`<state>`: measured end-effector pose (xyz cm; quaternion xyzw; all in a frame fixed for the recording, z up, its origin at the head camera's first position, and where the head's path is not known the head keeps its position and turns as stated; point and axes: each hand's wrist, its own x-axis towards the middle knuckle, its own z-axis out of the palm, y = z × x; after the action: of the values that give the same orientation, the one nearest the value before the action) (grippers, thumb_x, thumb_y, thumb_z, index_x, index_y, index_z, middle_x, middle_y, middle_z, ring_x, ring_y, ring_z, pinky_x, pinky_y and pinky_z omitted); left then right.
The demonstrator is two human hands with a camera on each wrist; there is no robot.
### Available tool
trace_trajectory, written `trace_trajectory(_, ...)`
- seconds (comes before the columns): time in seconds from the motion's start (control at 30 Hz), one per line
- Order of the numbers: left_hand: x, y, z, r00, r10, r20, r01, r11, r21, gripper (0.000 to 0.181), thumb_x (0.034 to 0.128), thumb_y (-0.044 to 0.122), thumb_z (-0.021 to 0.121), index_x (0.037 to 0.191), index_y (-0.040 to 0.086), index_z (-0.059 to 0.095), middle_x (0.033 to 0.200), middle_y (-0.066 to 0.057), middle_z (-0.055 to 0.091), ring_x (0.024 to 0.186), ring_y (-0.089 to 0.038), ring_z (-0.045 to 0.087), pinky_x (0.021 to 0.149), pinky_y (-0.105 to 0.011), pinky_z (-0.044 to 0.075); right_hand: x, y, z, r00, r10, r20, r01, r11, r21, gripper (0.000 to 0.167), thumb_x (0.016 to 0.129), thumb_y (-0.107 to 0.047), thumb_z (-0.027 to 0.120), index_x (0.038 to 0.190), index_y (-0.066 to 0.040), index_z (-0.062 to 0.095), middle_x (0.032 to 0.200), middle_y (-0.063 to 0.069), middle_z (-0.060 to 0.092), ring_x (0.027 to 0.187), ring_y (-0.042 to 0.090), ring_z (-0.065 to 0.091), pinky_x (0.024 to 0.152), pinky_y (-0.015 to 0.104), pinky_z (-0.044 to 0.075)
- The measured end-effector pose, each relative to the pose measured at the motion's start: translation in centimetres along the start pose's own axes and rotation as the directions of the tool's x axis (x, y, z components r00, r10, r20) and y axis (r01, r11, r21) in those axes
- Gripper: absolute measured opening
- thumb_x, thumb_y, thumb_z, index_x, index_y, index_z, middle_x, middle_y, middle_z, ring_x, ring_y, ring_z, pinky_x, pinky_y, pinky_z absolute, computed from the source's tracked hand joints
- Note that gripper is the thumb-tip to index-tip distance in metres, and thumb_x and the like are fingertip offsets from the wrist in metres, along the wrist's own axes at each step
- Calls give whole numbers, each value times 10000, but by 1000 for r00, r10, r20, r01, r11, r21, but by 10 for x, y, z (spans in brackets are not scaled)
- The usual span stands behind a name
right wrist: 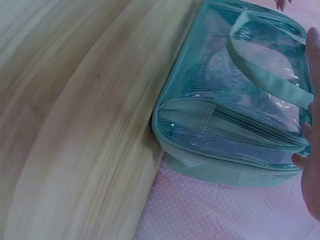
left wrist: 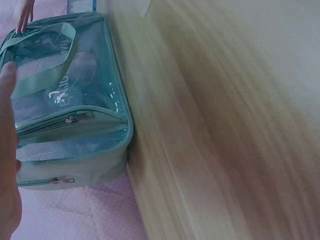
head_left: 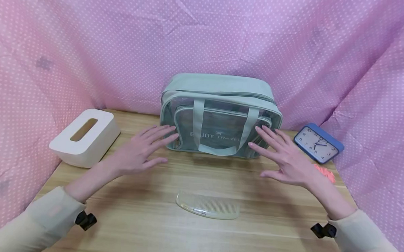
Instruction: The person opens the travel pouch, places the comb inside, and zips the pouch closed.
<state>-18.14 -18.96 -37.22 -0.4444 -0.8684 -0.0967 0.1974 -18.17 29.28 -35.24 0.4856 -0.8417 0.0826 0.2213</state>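
The fingers [head_left: 164, 142] of both hands are pointing forward, loosely spread and nearly straight, and are gripping nothing; whether any tip is touching the bag, one cannot tell. The left hand [head_left: 136, 151] and right hand [head_left: 286, 159] are flanking the clear-fronted travel bag [head_left: 219, 123], palms partly facing each other, an arrangement that seems to suit framing it evenly from both sides. The bag is standing upright near the back of the surface [head_left: 199, 178], its broad underside probably steadying it, with pink dotted cloth [head_left: 124, 43] hanging behind. Its front strap [head_left: 218, 150] is drooping in a loop, presumably because nothing is lifting it. A translucent comb [head_left: 206, 206] is lying flat nearer the person, teeth toward the bag, between the forearms and clear of both. A white slotted box [head_left: 96, 144] is sitting at the left, while a blue clock [head_left: 317, 144] and a coral-coloured bundle [head_left: 326, 172] are resting at the right, perhaps placed aside so the middle is staying workable.
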Motion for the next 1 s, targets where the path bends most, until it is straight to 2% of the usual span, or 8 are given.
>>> trace_trajectory(0.07, 4, -1, -2, 994, 9, -105, -10, 1000, -4, 633, 1032, 477, 560, 1573, 178, 425, 1566, -94, 504, 1424, -302, 502, 1164, -500, 402, 3, 1, 0, 998, -3, -67, 4, 1000, 17, 776, 986, -726, 420, 1489, -150, 554, 1613, 264, 382, 1507, 442, 358, 1270, 524, 199)
trace_trajectory(0.2, 10, -3, -7, 962, 10, -272, -11, 1000, -3, 518, 1055, 413, 554, 1465, 97, 561, 1378, -129, 648, 1208, -320, 649, 1006, -499, 527, 9, 2, 2, 975, -2, -221, 13, 999, 51, 744, 989, -679, 489, 1401, -76, 629, 1536, 287, 477, 1404, 428, 471, 1251, 412, 250)
trace_trajectory(0.47, 22, -11, -16, 904, -74, -421, 69, 997, -28, 424, 1083, 340, 514, 1346, 32, 639, 1205, -167, 711, 1100, -339, 686, 947, -479, 552, 18, 7, 7, 880, 128, -458, -55, 984, 170, 727, 970, -622, 586, 1320, 11, 660, 1386, 292, 593, 1259, 346, 555, 1177, 231, 333)
trace_trajectory(0.57, 27, -16, -21, 869, -120, -480, 103, 993, -62, 328, 1034, 190, 610, 1306, 13, 654, 1155, -170, 727, 1060, -332, 694, 939, -451, 542, 23, 8, 8, 799, 235, -554, -119, 964, 237, 714, 961, -606, 615, 1273, 33, 682, 1311, 305, 621, 1283, 254, 570, 1145, 231, 385)
trace_trajectory(0.73, 37, -24, -25, 819, -283, -500, 226, 959, -172, 292, 999, 68, 643, 1282, 0, 660, 1114, -156, 734, 985, -299, 701, 886, -412, 550, 35, 4, 5, 584, 446, -678, -227, 892, 391, 476, 987, -369, 689, 1181, 65, 717, 1191, 178, 695, 1151, 75, 618, 1011, 208, 473)
trace_trajectory(0.8, 43, -28, -26, 802, -366, -472, 284, 929, -237, 288, 1025, 92, 609, 1296, 4, 650, 1119, -159, 722, 986, -296, 692, 874, -419, 559, 40, -1, 3, 500, 529, -685, -256, 847, 467, 316, 986, -181, 684, 1169, 75, 717, 1156, 46, 705, 1080, 48, 626, 954, 188, 494)
trace_trajectory(0.9, 53, -34, -26, 774, -489, -402, 374, 865, -334, 317, 1062, 157, 552, 1344, 31, 623, 1145, -157, 695, 1020, -293, 670, 888, -446, 560, 45, -6, -1, 399, 636, -660, -273, 770, 577, 246, 954, 35, 630, 1181, 93, 706, 1133, -109, 669, 1040, 88, 644, 923, 188, 520)
trace_trajectory(1.0, 62, -42, -23, 746, -575, -337, 445, 806, -391, 327, 1082, 178, 501, 1350, 35, 620, 1179, -168, 681, 1066, -307, 649, 931, -474, 538, 43, -4, 2, 334, 713, -616, -308, 700, 644, 271, 959, 67, 612, 1215, 73, 701, 1119, -117, 663, 1052, 96, 648, 941, 196, 521)
